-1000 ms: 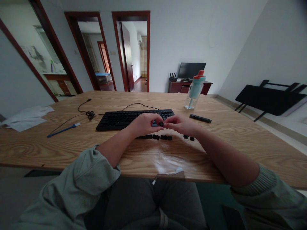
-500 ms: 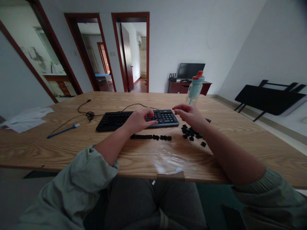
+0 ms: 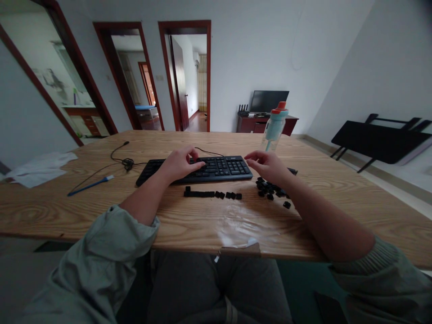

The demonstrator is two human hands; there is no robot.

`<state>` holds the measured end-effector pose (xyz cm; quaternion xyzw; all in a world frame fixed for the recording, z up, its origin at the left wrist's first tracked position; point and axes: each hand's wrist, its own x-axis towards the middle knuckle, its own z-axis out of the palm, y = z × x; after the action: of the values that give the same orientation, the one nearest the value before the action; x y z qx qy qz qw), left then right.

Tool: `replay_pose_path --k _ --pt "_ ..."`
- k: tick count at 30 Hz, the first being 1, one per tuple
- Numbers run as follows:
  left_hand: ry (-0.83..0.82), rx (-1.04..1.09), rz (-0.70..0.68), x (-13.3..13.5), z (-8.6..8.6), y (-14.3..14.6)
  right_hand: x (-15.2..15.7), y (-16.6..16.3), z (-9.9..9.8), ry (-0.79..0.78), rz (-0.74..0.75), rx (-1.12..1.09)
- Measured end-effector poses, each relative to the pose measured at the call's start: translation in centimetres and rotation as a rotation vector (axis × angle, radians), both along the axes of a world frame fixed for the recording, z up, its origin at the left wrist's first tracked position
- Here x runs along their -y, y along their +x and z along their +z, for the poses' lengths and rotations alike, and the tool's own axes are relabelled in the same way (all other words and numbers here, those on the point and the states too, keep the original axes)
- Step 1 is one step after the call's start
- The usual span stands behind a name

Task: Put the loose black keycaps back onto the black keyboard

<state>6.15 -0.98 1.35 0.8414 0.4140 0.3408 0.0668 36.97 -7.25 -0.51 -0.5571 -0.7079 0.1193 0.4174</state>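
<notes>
A black keyboard (image 3: 216, 173) lies on the wooden table in front of me. My left hand (image 3: 180, 164) is over its left and middle part, thumb stretched out, index finger bent, a gap between them. Nothing shows in that hand. At the keyboard's right end, my right hand (image 3: 266, 164) has its fingers drawn together near the corner; whatever they may pinch is too small to make out. Below the keyboard runs a row of black keycaps (image 3: 200, 194), one keycap sitting above its left end. A loose heap of keycaps (image 3: 270, 186) lies below my right hand, partly hidden by my forearm.
Behind my right hand stands a clear bottle (image 3: 275, 128) with a red lid. To the left are a coiled cable (image 3: 127, 164), a blue brush (image 3: 91, 184) and white paper (image 3: 40, 170). The table's front edge (image 3: 189, 249) is close to my lap.
My left hand has moved left along the keyboard, uncovering more keys and the keycap above the row's left end. My right hand has lowered slightly at the keyboard's right end.
</notes>
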Motion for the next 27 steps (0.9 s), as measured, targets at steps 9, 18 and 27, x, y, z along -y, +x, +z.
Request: replay_pose_path --k 9,18,27 --pt "-0.01 0.047 0.107 -2.2 -0.2 -3.1 0.5 -0.2 -0.1 -0.031 -0.009 0.23" --pt "-0.056 0.01 0.069 -2.1 -0.6 -3.0 0.5 -0.1 -0.3 -0.028 0.008 0.263" --pt "-0.068 -0.047 0.019 -3.3 -0.9 -1.6 0.5 -0.6 -0.1 -0.043 0.019 0.28"
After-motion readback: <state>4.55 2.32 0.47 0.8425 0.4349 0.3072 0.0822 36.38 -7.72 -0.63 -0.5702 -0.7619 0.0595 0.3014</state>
